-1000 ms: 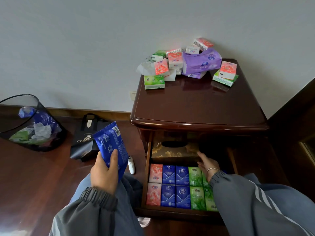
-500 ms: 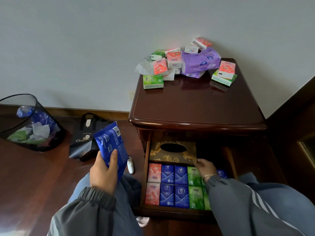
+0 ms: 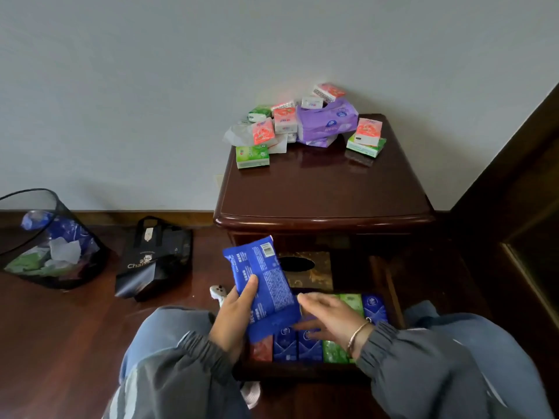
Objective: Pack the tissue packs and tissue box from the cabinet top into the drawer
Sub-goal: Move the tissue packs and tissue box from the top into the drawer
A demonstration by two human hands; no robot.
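1. I see the left hand (image 3: 234,316) gripping a big blue pack (image 3: 261,285). The thumb lies on the front of it.
2. The blue pack is tilted and sits up in the air over the open drawer (image 3: 302,371).
3. The right hand (image 3: 329,316) is flat with straight fingers and holds nothing. It is just beside the right edge of the blue pack, over the drawer. It looks blurry, so I cannot tell if it touches the pack.
4. A thin bracelet (image 3: 358,332) is on the right wrist.
5. In the drawer, small packs (image 3: 308,346) lie in neat rows of red, blue and green.
6. Behind them, at the back of the drawer, I see a gold-brown tissue box (image 3: 311,273) with a dark oval hole on top.
7. On the cabinet top (image 3: 317,192), back by the wall (image 3: 151,86), there is a pile of little packs (image 3: 282,119) in pink, green and white.
8. A soft purple pack (image 3: 326,122) sits in the middle of that pile.
9. A green pack (image 3: 252,155) lies at the front left. At the right, a pink pack (image 3: 367,133) lies on top of another green one.
10. On the floor (image 3: 60,343) to the left I see a black bin (image 3: 90,252) with scraps inside, and a black bag (image 3: 154,261) beside it.
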